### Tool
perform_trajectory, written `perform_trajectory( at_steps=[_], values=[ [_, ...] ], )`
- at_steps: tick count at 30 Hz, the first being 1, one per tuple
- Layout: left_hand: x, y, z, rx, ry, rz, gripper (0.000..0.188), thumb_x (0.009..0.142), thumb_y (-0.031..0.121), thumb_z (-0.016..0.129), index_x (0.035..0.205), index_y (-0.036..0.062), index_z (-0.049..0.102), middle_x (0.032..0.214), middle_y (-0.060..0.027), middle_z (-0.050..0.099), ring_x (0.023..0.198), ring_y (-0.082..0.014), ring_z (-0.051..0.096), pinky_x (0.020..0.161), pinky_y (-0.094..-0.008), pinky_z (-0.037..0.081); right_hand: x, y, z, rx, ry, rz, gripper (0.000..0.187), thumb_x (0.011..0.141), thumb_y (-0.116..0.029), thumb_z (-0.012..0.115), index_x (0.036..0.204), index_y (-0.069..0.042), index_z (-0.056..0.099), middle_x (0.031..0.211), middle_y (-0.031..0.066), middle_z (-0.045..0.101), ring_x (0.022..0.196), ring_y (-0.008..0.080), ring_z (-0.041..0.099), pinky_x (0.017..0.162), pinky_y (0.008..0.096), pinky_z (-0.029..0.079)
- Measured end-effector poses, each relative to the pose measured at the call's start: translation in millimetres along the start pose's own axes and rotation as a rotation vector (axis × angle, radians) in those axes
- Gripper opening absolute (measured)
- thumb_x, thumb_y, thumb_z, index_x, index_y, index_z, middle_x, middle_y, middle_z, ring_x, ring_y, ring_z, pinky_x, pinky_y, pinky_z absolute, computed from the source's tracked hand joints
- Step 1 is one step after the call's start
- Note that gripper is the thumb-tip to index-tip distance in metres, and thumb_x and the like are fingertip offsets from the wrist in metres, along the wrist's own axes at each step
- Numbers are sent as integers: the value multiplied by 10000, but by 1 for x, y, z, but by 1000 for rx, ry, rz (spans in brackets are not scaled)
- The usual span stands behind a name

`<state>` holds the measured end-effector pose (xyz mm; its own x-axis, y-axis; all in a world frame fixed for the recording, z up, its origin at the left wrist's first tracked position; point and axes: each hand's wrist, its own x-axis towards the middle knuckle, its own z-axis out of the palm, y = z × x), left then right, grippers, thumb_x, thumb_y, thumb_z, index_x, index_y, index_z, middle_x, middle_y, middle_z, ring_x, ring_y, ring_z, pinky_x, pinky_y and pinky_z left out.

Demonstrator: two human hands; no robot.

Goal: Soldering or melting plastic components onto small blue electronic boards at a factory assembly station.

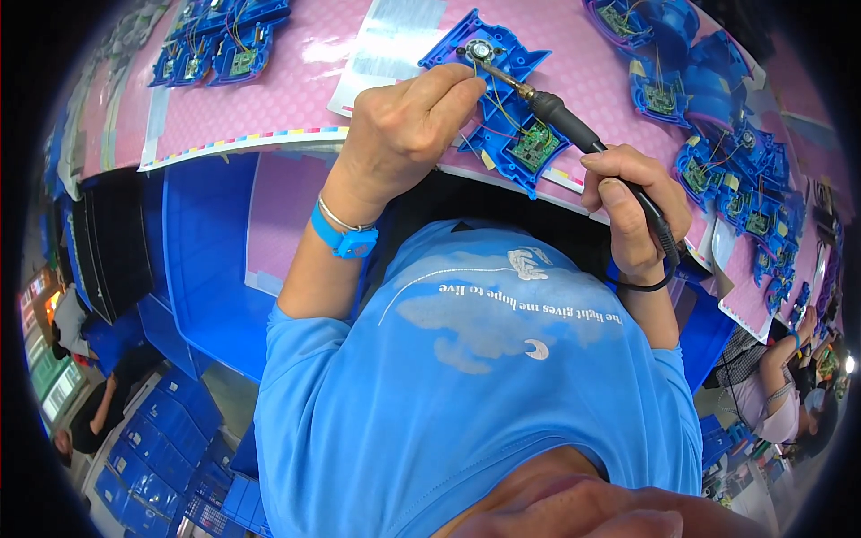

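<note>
My right hand [639, 202] is closed round the black handle of a soldering iron [569, 121]. The iron's tip points up and left, at the round speaker [480, 51] in a blue plastic housing [502, 148]. Beside that speaker my left hand [408, 130] is in a pinch, with a thin wire [491, 100] at its fingertips. The fingers partly hide where the wire ends. A green circuit board [535, 146] sits at the near end of the same housing, joined to thin wires. The housing lies open on the table, close to its front edge.
The pink-covered table [269, 94] carries more blue housings [220, 45] at the far left and several wired housings [740, 170] along the right. A blue bin [211, 260] stands below the edge on the left. Another person [789, 386] sits at the right.
</note>
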<state>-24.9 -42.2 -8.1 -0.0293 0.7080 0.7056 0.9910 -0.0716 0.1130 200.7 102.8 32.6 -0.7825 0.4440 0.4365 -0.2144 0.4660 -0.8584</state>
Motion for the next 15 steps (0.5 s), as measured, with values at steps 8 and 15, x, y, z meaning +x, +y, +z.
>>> perform_trajectory(
  at_steps=[8, 15],
  values=[
    [0, 0, -1, -25, -11, -17, 209, 791, 50, 741, 998, 42, 712, 983, -82, 733, 729, -193, 737, 571, -272, 569, -2, -2, -2, 8, 2, -39, 200, 857, -59, 638, 999, 56, 719, 772, 147, 712, 605, 175, 662, 552, 283, 495],
    [4, 1, -3, -34, -15, -30, 208, 784, 39, 752, 986, 34, 704, 956, -82, 730, 730, -194, 737, 570, -273, 574, -3, -2, -3, 0, 13, -31, 203, 856, -62, 636, 1000, 54, 719, 756, 135, 706, 601, 172, 660, 548, 280, 489]
  ],
)
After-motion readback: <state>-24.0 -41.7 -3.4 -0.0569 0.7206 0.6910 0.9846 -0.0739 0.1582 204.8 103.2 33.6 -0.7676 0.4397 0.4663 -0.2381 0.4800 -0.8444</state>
